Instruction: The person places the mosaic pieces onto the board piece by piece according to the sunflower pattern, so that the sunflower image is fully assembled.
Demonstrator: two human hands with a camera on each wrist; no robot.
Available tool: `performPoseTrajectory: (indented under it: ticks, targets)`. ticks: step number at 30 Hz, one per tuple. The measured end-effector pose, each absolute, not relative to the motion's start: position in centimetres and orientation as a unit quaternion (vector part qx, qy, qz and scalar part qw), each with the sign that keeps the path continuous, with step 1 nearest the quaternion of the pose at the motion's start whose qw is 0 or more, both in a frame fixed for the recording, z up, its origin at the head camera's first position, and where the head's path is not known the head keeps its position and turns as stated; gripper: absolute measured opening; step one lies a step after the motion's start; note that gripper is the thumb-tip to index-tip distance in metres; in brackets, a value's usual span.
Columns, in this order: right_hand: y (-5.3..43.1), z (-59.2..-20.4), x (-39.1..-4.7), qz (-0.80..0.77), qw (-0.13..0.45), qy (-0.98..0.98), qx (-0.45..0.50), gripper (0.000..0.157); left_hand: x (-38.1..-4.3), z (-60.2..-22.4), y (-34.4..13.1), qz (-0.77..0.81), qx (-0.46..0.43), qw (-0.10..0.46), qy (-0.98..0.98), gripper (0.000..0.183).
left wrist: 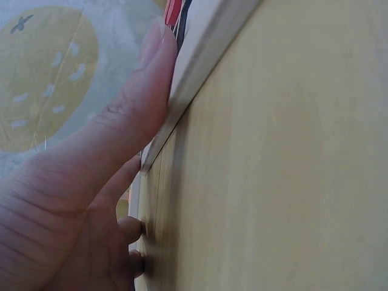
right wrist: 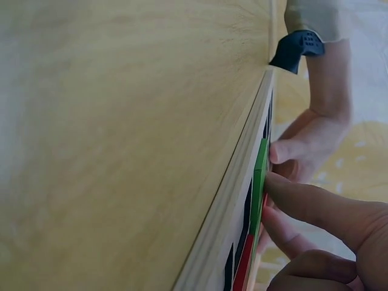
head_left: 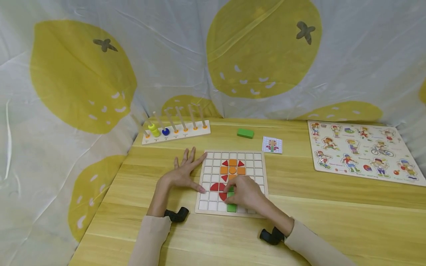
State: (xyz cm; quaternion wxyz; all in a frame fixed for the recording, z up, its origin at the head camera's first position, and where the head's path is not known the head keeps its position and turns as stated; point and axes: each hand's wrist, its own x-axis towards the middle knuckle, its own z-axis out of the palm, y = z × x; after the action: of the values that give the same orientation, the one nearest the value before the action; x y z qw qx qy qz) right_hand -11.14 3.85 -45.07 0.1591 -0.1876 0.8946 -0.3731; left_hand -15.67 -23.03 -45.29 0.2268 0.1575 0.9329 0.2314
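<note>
A wooden grid board (head_left: 203,201) lies on the table with orange squares, red triangles, red curved pieces and green squares (head_left: 232,208) laid in its cells. My left hand (head_left: 184,171) rests at the board's left edge with fingers spread, its thumb (left wrist: 160,51) lying over the rim. Over the lower middle of the board, my right hand (head_left: 247,192) pinches a red quarter-circle piece (head_left: 222,197) between thumb and finger, beside the green column. In the right wrist view, the green pieces (right wrist: 259,176) partly hide the fingertips' contact.
Behind the board lie a green block (head_left: 245,133) and a small pattern card (head_left: 272,145). A peg stand (head_left: 199,129) with yellow, blue and orange rings is at the back left. A picture puzzle board (head_left: 366,151) lies at the right. A lemon-print curtain (head_left: 173,48) hangs behind.
</note>
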Motion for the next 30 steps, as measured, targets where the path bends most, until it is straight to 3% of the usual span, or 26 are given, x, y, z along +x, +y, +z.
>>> performPoseTrajectory:
  ticks: [21, 30]
  targets:
    - [4.4, -45.0, -11.0, -0.398, 0.163, 0.88, -0.201, 0.016, -15.8, -45.5, -23.1, 0.238, 0.161, 0.228, 0.93, 0.129]
    - [8.6, -44.0, -12.3, -0.44, 0.173, 0.856, -0.207, 0.02, -15.1, -45.8, -23.9, 0.238, 0.155, 0.219, 0.934, 0.131]
